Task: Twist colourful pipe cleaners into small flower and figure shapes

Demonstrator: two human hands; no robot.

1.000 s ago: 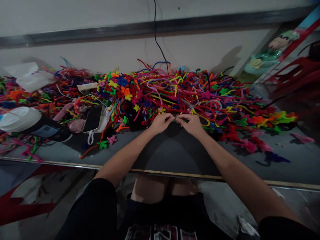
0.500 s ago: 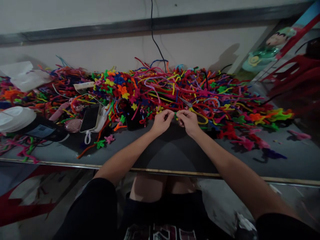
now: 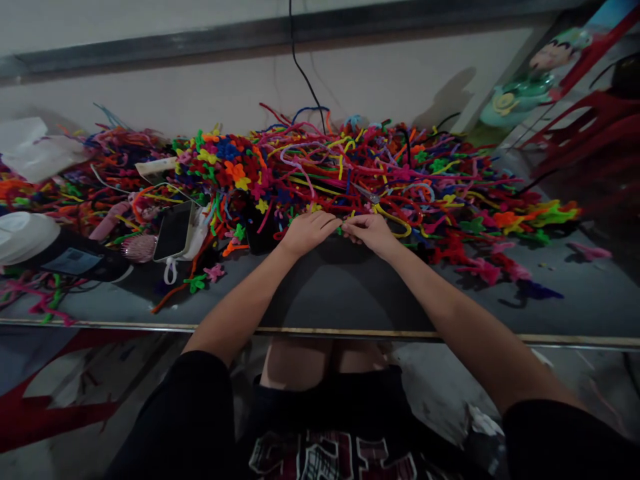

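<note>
Fingertips of both hands meet over the front of a heap of pipe cleaners. Between them shows a small piece of green pipe cleaner (image 3: 341, 231). My left hand (image 3: 309, 232) is closed on its left side, with the back of the hand turned up and the fingers pointing right. My right hand (image 3: 371, 233) pinches from the right with thumb and forefinger. Most of the green piece is hidden by the fingers. Just behind my right hand lie scissors with yellow handles (image 3: 400, 228), their blades pointing into the heap (image 3: 320, 160).
Left of my hands lie a phone (image 3: 174, 231), a pink hairbrush (image 3: 139, 249) and a dark cup with a white lid (image 3: 60, 247) on its side. Finished pipe-cleaner flowers (image 3: 235, 172) cluster behind. A black cable (image 3: 306, 77) hangs down the wall. Red chairs (image 3: 585, 143) stand at right.
My left hand has rolled over so that its back now faces up, its fingers reaching towards the right hand. The whole view has shifted slightly; the scissors stay in the heap.
</note>
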